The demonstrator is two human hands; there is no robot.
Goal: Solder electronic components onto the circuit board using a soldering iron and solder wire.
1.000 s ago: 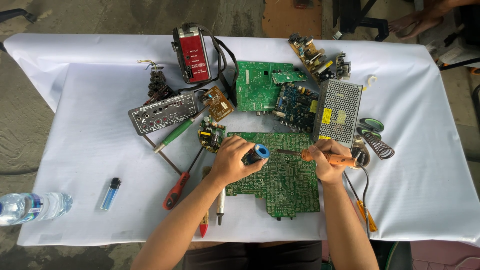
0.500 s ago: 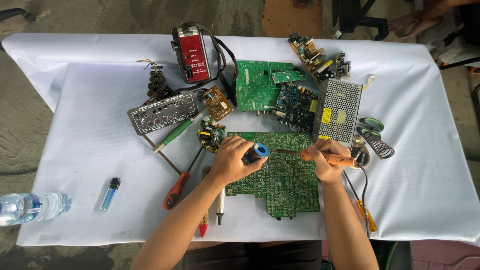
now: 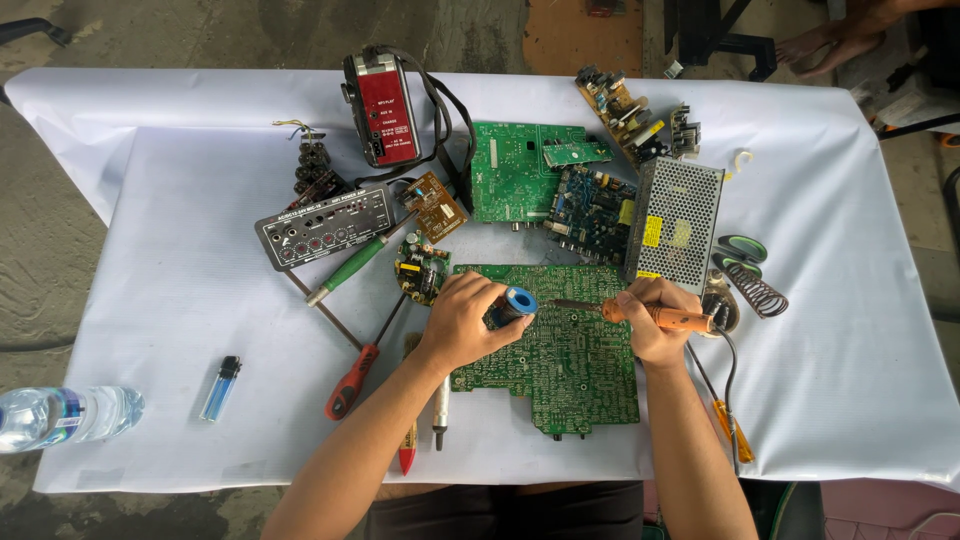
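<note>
Nearest, at six o'clock on the bench (image 3: 150, 200): large green circuit board (image 3: 560, 350) lying flat, left hand (image 3: 465, 320) closed around a blue solder spool (image 3: 518, 301) at the board's ten o'clock corner, right hand (image 3: 655, 320) gripping an orange-handled soldering iron (image 3: 660, 316), tip pointing toward nine o'clock just above the board. Best done with both wrists braced low, tip and solder meeting on one joint. Farther off at twelve o'clock: smaller boards, metal power supply (image 3: 675, 225), red radio (image 3: 383, 108).
</note>
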